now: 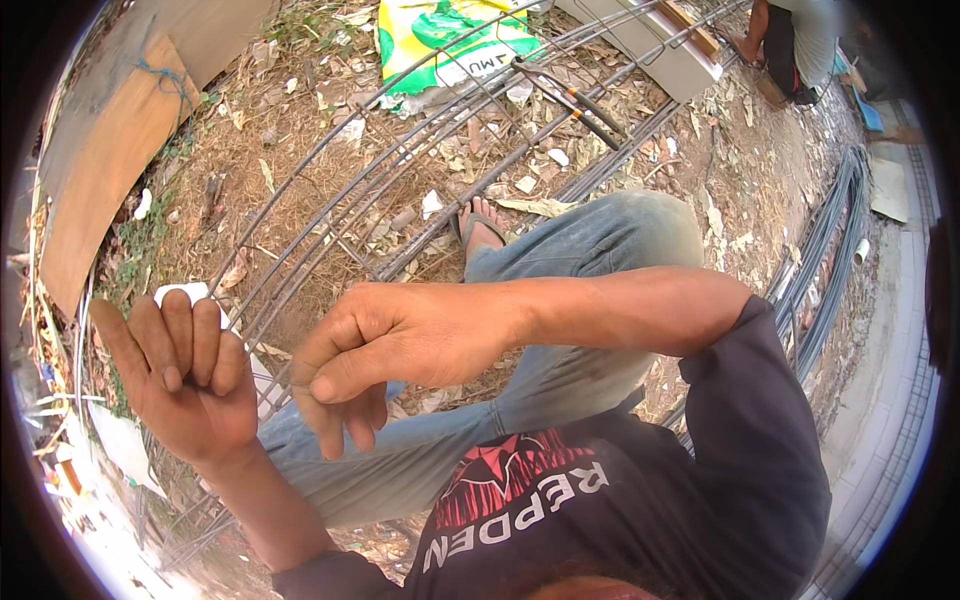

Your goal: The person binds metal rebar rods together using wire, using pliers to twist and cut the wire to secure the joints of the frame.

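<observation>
My left hand (187,382) is raised at the left, palm towards me, its fingers curled and its thumb stretched out; nothing shows in it. To its right hangs my right hand (390,352), back upward, with the thumb tip against the fingers; whether a thin thing is pinched there cannot be seen. Beyond and below both hands lies a reinforcing-steel cage (360,176) of long bars joined by bent stirrups. A hand tool with long black handles and orange bands (574,105), like tying nippers, rests on the far part of the cage.
My sandalled foot (481,225) stands by the cage bars. A green and yellow sack (450,45) lies beyond. Wooden boards (112,180) are at the left. A bundle of steel rods (825,247) lies right. Another person (787,45) is at the top right. Litter and dry leaves cover the ground.
</observation>
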Action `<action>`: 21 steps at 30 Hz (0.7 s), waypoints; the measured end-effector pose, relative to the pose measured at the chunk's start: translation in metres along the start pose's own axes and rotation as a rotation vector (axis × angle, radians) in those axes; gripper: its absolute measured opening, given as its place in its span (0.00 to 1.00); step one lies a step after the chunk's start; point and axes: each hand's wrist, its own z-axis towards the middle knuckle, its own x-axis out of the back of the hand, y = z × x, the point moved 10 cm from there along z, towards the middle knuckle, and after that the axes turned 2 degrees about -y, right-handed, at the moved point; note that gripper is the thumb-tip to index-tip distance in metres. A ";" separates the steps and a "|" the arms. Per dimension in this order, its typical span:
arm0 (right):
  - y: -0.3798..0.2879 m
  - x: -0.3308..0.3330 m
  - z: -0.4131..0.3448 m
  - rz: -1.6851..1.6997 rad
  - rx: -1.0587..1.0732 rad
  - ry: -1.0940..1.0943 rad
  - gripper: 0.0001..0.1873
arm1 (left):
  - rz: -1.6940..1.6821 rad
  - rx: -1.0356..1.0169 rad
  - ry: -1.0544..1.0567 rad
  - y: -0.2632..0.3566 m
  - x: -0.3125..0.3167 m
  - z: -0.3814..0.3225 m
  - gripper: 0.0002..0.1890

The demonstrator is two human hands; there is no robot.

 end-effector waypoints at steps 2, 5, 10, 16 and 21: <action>0.005 0.000 0.001 0.128 0.009 -0.027 0.18 | -0.016 -0.003 -0.069 0.000 0.001 0.000 0.31; 0.017 -0.008 -0.001 0.220 -0.037 -0.081 0.19 | -0.038 -0.013 -0.151 -0.003 -0.007 -0.002 0.31; 0.022 -0.013 0.002 0.188 -0.056 -0.120 0.19 | -0.001 0.025 -0.188 -0.001 -0.008 -0.001 0.32; 0.032 -0.012 -0.004 0.133 -0.036 -0.173 0.18 | -0.015 0.001 0.004 -0.012 0.003 -0.006 0.40; 0.026 -0.026 -0.007 0.181 -0.069 -0.247 0.13 | 0.001 -0.022 -0.027 -0.007 -0.010 -0.007 0.40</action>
